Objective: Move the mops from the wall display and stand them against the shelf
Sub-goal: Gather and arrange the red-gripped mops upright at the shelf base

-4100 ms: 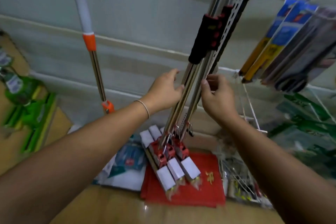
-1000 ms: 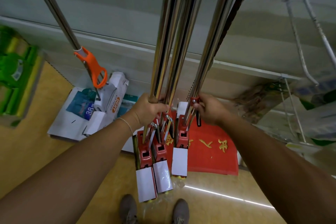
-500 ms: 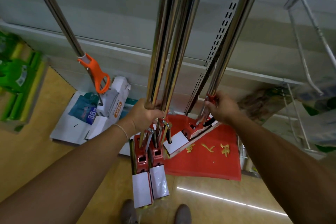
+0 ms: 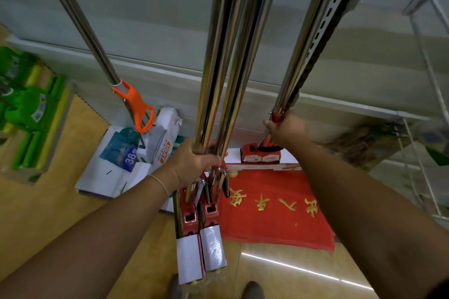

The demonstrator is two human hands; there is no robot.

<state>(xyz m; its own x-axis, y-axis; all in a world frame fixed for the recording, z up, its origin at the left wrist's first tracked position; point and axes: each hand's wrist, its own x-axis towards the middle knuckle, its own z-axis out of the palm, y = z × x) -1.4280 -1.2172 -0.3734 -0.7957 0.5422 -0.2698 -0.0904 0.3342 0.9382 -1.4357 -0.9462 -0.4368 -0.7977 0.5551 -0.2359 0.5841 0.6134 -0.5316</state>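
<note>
Mop poles (image 4: pixel 226 56) above left hand (image 4: pixel 192 162) run out the top edge; handles unseen. Right hand (image 4: pixel 285 128) covers its pole's (image 4: pixel 306 43) lower joint. Shoes (image 4: pixel 252 290) below left hand cut by bottom edge. Green packs (image 4: pixel 29 104) far left of left hand blurred, labels unreadable.

Dim, soft-edged, wide-angle bowing
</note>
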